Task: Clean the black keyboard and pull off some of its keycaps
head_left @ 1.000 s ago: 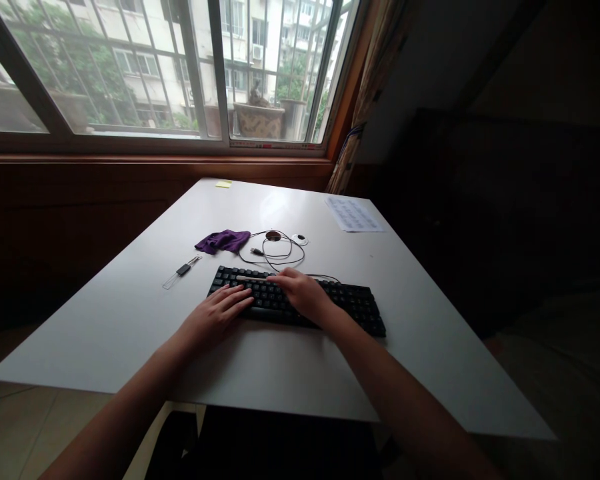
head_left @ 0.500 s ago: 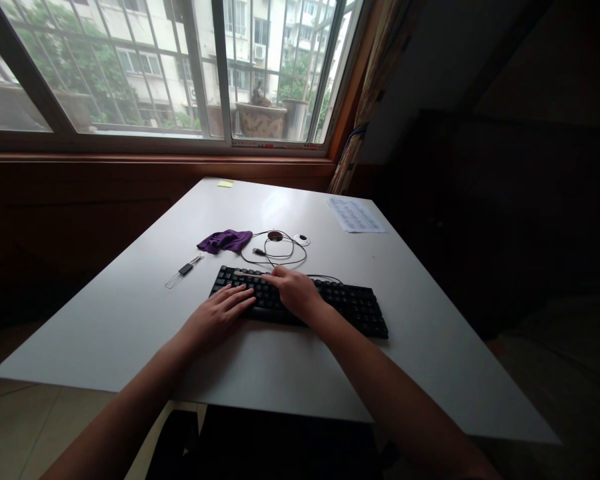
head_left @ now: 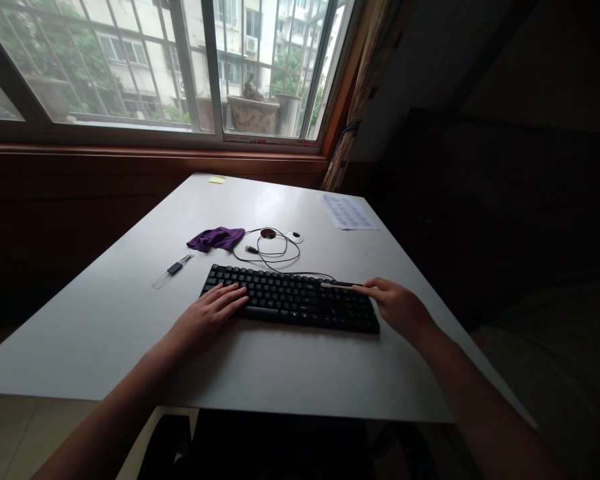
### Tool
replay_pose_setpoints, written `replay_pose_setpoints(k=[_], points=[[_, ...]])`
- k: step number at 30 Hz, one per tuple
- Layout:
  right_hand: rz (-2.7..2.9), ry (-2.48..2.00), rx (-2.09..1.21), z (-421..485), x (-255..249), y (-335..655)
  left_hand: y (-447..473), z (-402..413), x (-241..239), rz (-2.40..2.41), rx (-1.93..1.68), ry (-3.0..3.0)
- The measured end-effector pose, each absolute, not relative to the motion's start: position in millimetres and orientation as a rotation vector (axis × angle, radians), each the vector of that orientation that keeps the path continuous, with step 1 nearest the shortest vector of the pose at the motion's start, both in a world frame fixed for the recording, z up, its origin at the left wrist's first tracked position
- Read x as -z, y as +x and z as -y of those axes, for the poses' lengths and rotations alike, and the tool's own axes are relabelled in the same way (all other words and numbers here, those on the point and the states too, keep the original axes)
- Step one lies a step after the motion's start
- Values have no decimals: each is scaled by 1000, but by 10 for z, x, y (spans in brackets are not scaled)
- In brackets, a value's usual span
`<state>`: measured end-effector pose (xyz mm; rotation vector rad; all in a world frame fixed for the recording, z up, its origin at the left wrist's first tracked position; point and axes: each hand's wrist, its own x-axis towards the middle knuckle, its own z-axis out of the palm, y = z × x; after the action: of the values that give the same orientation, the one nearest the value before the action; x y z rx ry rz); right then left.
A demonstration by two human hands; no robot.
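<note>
A black keyboard [head_left: 290,300] lies on the white table, slightly slanted. My left hand [head_left: 215,308] rests flat on its left end, fingers stretched over the keys and holding nothing. My right hand [head_left: 397,303] is at the keyboard's right end, closed on the handle of a thin, pale toothbrush [head_left: 336,286]. The brush points left, its head over the upper keys near the number pad; whether the bristles touch is too small to tell. Left of the keyboard lies a wire keycap puller [head_left: 174,268] with a black grip.
Behind the keyboard are a crumpled purple cloth [head_left: 217,239], a looped black USB cable [head_left: 280,255], a round cable hole [head_left: 268,233] and its white cover [head_left: 295,237]. Printed sheets [head_left: 349,212] and a yellow sticky note [head_left: 217,180] lie toward the far edge.
My right hand has moved with the toothbrush from the keyboard's left-middle keys to its right end. My left hand stays on the left end. The view has shifted slightly.
</note>
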<state>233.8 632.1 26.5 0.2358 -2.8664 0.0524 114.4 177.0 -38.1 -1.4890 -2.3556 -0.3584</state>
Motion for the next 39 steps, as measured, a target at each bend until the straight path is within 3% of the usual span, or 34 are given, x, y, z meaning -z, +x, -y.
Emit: replay_pose_setpoints(k=[8, 18, 28, 39], points=[[2837, 146, -465, -6776, -397, 2603, 1150, -1783, 368, 2348, 395, -1495], [2736, 438, -846, -5313, -113, 1656, 1205, -1794, 272, 2334, 429, -1452], [2885, 591, -538, -4151, -74, 1050, 1187, -1793, 313, 2279, 418, -1429], [2918, 371, -321, -5170, -198, 1662, 1202, -1789, 258, 2328, 431, -1459]])
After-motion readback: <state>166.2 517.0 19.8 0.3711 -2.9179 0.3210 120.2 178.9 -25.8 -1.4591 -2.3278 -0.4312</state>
